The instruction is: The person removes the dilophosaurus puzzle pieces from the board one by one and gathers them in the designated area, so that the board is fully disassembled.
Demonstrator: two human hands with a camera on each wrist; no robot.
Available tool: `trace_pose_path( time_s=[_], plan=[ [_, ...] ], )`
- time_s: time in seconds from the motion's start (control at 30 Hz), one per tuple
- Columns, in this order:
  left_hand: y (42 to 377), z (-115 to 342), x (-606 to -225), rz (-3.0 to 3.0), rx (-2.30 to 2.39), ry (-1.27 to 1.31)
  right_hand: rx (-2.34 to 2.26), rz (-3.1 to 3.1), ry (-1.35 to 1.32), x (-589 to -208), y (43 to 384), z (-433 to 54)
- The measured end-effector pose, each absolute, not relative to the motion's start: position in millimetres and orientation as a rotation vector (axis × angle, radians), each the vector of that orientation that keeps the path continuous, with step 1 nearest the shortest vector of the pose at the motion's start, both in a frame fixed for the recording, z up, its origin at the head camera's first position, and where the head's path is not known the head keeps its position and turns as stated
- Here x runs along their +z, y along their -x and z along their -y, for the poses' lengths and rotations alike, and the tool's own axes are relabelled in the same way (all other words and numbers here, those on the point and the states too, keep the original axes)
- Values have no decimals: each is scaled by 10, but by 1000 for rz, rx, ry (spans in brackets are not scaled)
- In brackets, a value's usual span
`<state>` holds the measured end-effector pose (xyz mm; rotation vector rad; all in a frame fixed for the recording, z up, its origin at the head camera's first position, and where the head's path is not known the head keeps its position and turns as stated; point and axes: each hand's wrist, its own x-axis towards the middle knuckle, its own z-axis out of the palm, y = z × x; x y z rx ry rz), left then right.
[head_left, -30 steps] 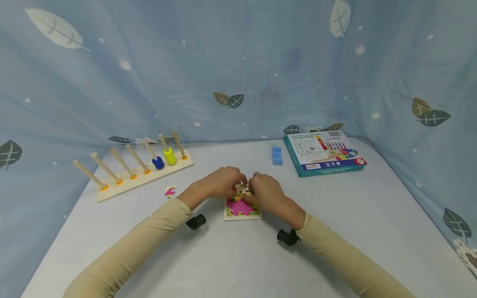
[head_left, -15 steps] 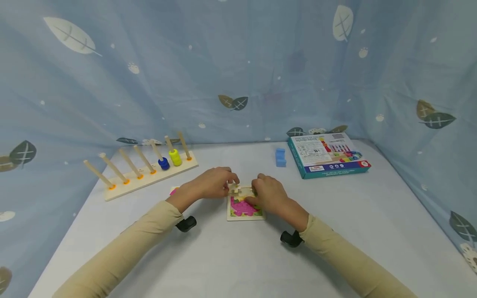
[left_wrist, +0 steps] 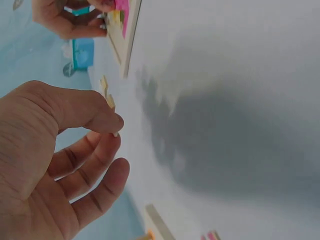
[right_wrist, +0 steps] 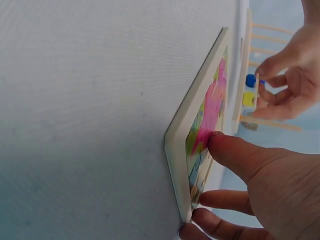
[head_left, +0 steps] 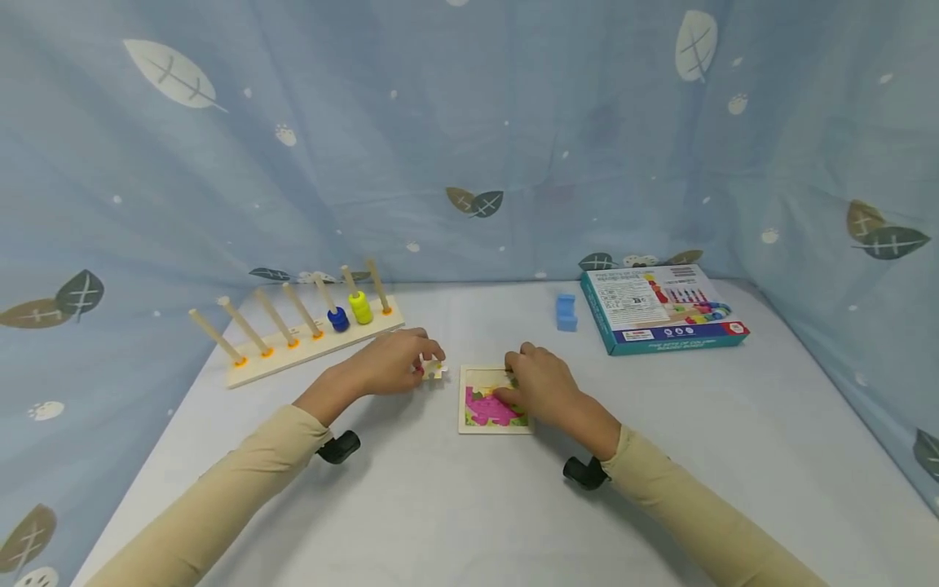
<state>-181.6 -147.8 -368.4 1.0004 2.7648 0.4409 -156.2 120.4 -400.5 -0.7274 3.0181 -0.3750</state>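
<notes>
My left hand point(head_left: 389, 364) pinches a small jigsaw piece point(head_left: 435, 369) between thumb and fingertips, left of the puzzle board and over the table. Edge-on, that piece point(left_wrist: 106, 92) shows pale wood in the left wrist view. The square wooden puzzle board point(head_left: 477, 377) lies flat, its lower part filled with a pink picture and green bits, its upper part bare light wood. My right hand point(head_left: 544, 387) holds the board at its right side: the thumb point(right_wrist: 232, 152) presses on the picture while the other fingers curl at the frame's far edge.
At the back left stands a wooden peg rack point(head_left: 359, 330) with blue and yellow rings on two pegs. A light blue block point(head_left: 566, 313) and a teal-edged toy box point(head_left: 660, 310) lie at the back right. Another pink piece point(left_wrist: 212, 235) shows low in the left wrist view.
My left hand has lifted a jigsaw piece from the board's upper part and carried it left, leaving bare wood there. My right hand has stayed at the board. The head view has shifted slightly.
</notes>
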Motion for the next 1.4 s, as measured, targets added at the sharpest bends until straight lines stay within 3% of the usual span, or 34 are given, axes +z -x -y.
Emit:
trace_pose_path(
  time_s=[0.47, 1.4],
  plan=[
    [1826, 1899, -3753, -2784, 452, -860, -436, -3002, 749, -4017, 1556, -1232],
    [1897, 2062, -3774, -2735, 447, -805, -449, -3019, 765, -4047, 1587, -1248]
  ],
)
